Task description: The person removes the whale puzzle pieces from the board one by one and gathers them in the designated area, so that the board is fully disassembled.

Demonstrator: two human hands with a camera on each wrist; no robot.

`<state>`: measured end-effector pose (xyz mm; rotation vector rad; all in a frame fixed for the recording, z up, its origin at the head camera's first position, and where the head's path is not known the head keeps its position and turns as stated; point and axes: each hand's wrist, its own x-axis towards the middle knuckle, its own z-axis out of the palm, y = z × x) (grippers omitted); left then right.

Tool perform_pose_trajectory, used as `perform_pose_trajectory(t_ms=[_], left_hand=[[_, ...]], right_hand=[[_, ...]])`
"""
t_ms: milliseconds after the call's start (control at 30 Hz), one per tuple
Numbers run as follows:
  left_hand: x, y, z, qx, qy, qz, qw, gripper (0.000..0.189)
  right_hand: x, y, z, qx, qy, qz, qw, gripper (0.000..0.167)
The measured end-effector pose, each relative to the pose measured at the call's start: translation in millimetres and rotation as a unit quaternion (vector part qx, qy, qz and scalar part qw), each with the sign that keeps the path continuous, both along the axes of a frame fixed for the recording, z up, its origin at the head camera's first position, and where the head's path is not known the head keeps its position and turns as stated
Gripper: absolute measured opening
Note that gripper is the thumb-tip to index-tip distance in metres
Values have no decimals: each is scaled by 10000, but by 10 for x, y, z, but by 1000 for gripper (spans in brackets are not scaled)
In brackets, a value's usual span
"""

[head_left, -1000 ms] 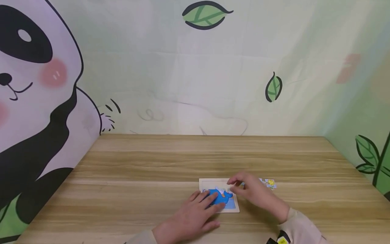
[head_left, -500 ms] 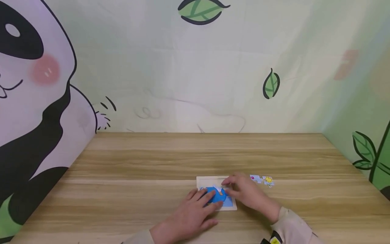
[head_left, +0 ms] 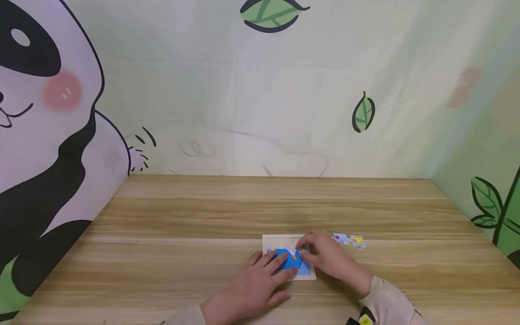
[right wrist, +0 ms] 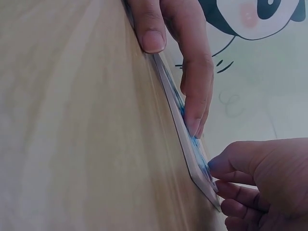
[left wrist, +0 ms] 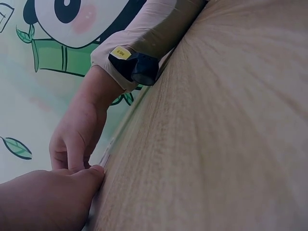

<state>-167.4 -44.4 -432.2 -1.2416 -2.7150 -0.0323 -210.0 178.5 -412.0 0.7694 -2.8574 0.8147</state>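
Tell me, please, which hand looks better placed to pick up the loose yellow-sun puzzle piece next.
Probably the right hand: it is nearer the sun piece, while the left hand rests on the blue whale. Whether the right holds anything is unclear.

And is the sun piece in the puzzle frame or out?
Out: the sun puzzle piece lies on the table, outside the puzzle frame.

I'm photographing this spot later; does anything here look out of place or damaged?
Faint scribbles on the back wall, low above the table, look odd: thin, wandering lines unlike the bold-outlined leaves. No damage stands out.
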Motion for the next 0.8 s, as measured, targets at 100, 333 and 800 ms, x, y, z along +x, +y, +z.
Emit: perform_pose_trajectory(t_ms=[100,333,800], left_hand=[[6,-3,8,-2,-13,-1,10000,50],[11,1,16,-63,12,78,9999,50],[19,-2,52,-53,-186,88,9998,50]], right_hand=[[-8,-4,-14,-12,-42,-6,10000,10],[-40,1,-34,-335,-266,140,9990,13],[-47,11,9,-760,-402,282,9959,4]])
